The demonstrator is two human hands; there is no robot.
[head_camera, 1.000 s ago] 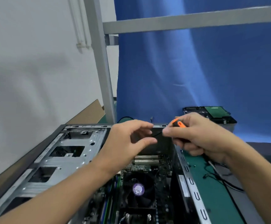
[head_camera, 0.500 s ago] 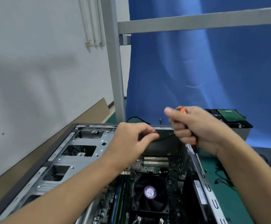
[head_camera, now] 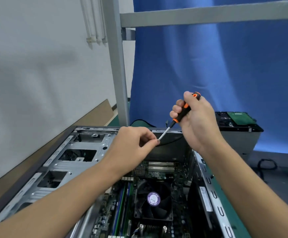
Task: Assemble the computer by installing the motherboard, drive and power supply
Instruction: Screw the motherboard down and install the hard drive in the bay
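An open computer case [head_camera: 81, 157] lies on its side. Inside it sits the motherboard [head_camera: 158, 170] with a black CPU fan [head_camera: 153, 200]. My right hand [head_camera: 196, 121] grips a black and orange screwdriver [head_camera: 182, 114], its metal shaft slanting down to the left. My left hand [head_camera: 133, 145] pinches something small at the shaft's tip; what it is I cannot tell. Both hands hover above the case's far end. A hard drive with a green board [head_camera: 237, 117] rests on a grey box [head_camera: 239, 140] behind the case on the right.
A grey metal frame post [head_camera: 119, 69] stands behind the case before a blue cloth backdrop [head_camera: 208, 66]. A white wall [head_camera: 36, 83] runs along the left, with cardboard [head_camera: 96, 114] leaning at its foot. Black cables [head_camera: 267, 167] lie on the green bench mat [head_camera: 239, 225] at right.
My right hand has lifted and turned the screwdriver so its handle points up and its tip slants down to my left fingers. The view has shifted so the case sits further right.
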